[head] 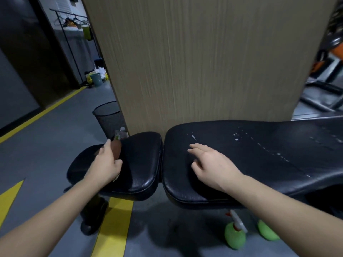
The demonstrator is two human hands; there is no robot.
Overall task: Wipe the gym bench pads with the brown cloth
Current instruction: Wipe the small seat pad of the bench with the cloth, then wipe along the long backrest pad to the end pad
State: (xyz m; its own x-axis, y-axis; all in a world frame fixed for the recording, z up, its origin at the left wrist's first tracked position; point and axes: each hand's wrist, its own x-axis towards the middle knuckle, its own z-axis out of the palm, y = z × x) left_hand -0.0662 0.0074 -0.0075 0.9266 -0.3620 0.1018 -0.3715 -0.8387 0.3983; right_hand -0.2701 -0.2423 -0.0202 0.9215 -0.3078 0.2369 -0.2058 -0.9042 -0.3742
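The black seat pad (141,164) of the gym bench lies in front of me on the left. The longer black back pad (259,154) runs off to the right and carries white droplets. My left hand (105,164) presses the brown cloth (116,148) onto the far left part of the seat pad. Most of the cloth is hidden under the fingers. My right hand (211,164) rests flat on the near left end of the back pad, fingers spread, holding nothing.
A wide wood-grain panel (204,62) stands right behind the bench. A black mesh bin (108,117) sits to its left. Green spray bottles (235,236) stand on the grey floor under the back pad. Yellow floor lines (113,229) run below the seat pad.
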